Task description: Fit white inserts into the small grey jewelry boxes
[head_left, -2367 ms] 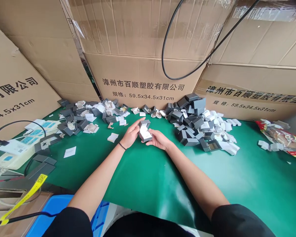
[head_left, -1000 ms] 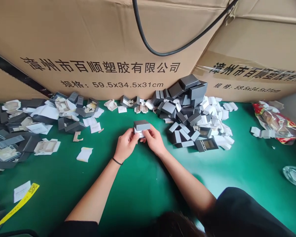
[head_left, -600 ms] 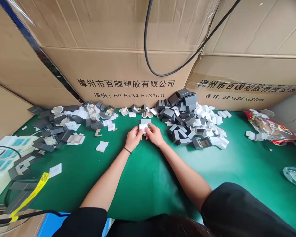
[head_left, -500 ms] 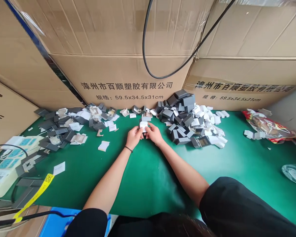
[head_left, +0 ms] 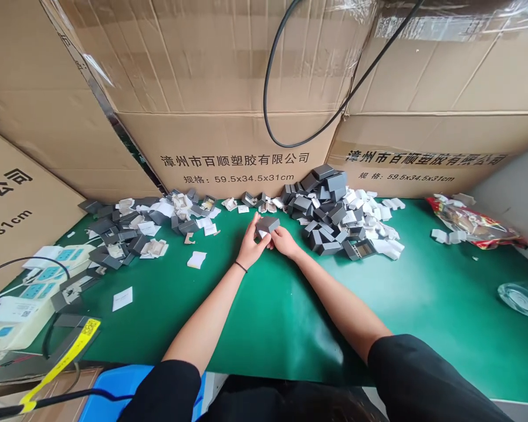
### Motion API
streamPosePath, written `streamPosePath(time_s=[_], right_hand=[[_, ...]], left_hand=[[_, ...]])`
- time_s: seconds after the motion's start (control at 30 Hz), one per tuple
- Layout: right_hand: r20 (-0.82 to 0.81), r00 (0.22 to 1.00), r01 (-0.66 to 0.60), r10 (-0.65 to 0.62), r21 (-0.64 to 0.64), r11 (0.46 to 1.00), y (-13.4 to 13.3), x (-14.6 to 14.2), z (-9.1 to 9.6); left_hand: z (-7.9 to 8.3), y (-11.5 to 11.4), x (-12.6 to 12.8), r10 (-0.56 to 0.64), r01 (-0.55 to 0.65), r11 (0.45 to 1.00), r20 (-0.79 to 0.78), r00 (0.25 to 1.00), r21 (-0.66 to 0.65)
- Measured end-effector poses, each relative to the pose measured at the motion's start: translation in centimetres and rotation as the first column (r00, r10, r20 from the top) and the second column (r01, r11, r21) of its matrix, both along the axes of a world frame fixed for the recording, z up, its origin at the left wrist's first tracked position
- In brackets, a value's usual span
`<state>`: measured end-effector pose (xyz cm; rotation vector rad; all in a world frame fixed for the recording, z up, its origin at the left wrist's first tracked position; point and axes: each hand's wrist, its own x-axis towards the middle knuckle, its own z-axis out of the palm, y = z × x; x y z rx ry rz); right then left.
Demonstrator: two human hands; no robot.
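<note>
Between my two hands, above the green tabletop (head_left: pixel 264 334), is a small dark grey box (head_left: pixel 268 224) with a white part showing beneath it. My left hand (head_left: pixel 250 246) grips its left side, thumb and fingers around it. From the right, my right hand (head_left: pixel 286 241) closes on the box's lower right edge. Some fingertips are hidden behind the box. Beyond my right hand rises a pile of similar grey boxes (head_left: pixel 321 205), with white paper pieces (head_left: pixel 369 214) heaped against its right side.
More grey boxes and inserts (head_left: pixel 127 228) lie scattered at the left, near a white power strip (head_left: pixel 39 293). Large cartons (head_left: pixel 229 135) stand along the back, and a black cable (head_left: pixel 268 99) hangs before them. A red package (head_left: pixel 475 223) and a glass dish (head_left: pixel 523 299) lie right.
The box between my hands has been turned: its white part faced me before, and now a dark grey face shows on top. The camera view has shifted slightly.
</note>
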<state>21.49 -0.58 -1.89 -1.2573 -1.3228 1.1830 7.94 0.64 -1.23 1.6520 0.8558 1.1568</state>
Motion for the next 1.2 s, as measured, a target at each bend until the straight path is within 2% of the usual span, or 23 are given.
streamPosePath(time_s=[0.07, 0.1, 0.27, 0.37, 0.47, 0.57, 0.63, 0.73, 0.8, 0.87, 0.93, 0.97, 1.03, 1.07, 1.1, 1.13, 1.2], right_hand=[[-0.005, 0.998, -0.061, 0.061, -0.036, 0.997, -0.4, 0.7, 0.5], [-0.009, 0.996, -0.088, 0.088, -0.052, 0.995, -0.5, 1.1, 0.7], [-0.138, 0.981, -0.148, 0.135, -0.094, 0.984, -1.0, 1.5, 1.3], [-0.232, 0.969, -0.12, 0.088, -0.131, 0.984, -1.2, 0.6, 1.2], [-0.336, 0.941, -0.037, -0.035, -0.204, 0.978, -1.6, -0.3, 1.3], [-0.406, 0.907, -0.01, -0.113, -0.289, 0.957, -1.8, -0.5, 1.6], [-0.412, 0.906, -0.046, -0.096, -0.321, 0.946, -1.8, -0.2, 1.7], [-0.373, 0.925, -0.043, -0.067, -0.279, 0.959, -1.7, 0.4, 1.6], [-0.344, 0.937, -0.02, -0.058, -0.22, 0.975, -1.7, 0.7, 1.6], [-0.306, 0.952, -0.051, -0.011, -0.193, 0.98, -1.8, 0.9, 1.7], [-0.193, 0.981, -0.059, 0.024, -0.177, 0.982, -2.0, 1.2, 1.9], [-0.103, 0.995, -0.003, -0.012, -0.144, 0.99, -2.1, 1.3, 2.0], [0.056, 0.988, 0.147, -0.146, -0.021, 0.989, -2.2, 1.5, 2.1], [0.082, 0.98, 0.18, -0.182, 0.03, 0.983, -2.3, 1.6, 2.0], [0.067, 0.982, 0.175, -0.178, 0.046, 0.983, -2.3, 1.6, 2.0], [0.016, 0.994, 0.11, -0.111, 0.018, 0.994, -2.4, 1.6, 1.9], [-0.144, 0.99, -0.014, -0.002, -0.108, 0.994, -2.6, 1.4, 1.7]], left_hand=[[0.2, -0.1, -0.4, -0.123, 0.124, 0.992, 0.042, 0.992, -0.03], [0.3, 0.0, -0.5, -0.141, 0.143, 0.988, 0.043, 0.989, -0.056], [0.4, 0.3, -0.6, -0.076, 0.09, 0.975, 0.077, 0.994, -0.202], [0.2, 0.1, -0.3, -0.023, 0.066, 0.966, 0.171, 0.985, -0.249], [-0.1, -0.3, 0.0, 0.037, 0.053, 0.946, 0.269, 0.962, -0.32], [-0.3, -0.6, 0.1, 0.022, 0.104, 0.915, 0.306, 0.952, -0.389], [-0.4, -0.7, 0.0, -0.019, 0.128, 0.913, 0.274, 0.962, -0.387], [-0.5, -0.6, -0.3, -0.071, 0.148, 0.922, 0.219, 0.973, -0.358], [-0.4, -0.6, -0.5, -0.123, 0.194, 0.918, 0.215, 0.969, -0.346], [-0.2, -0.6, -0.7, -0.181, 0.245, 0.914, 0.217, 0.959, -0.323], [-0.1, -0.7, -0.7, -0.21, 0.262, 0.925, 0.205, 0.956, -0.274], [-0.1, -0.8, -0.7, -0.208, 0.251, 0.938, 0.189, 0.96, -0.239], [0.0, -0.8, -0.8, -0.176, 0.194, 0.97, 0.131, 0.976, -0.146], [0.0, -0.9, -0.8, -0.154, 0.16, 0.984, 0.084, 0.985, -0.079], [0.0, -0.8, -0.9, -0.136, 0.136, 0.991, 0.024, 0.99, 0.004], [0.0, -0.8, -1.0, -0.126, 0.13, 0.987, -0.047, 0.991, 0.098], [0.1, -0.7, -1.2, -0.12, 0.173, 0.944, -0.196, 0.973, 0.281]])
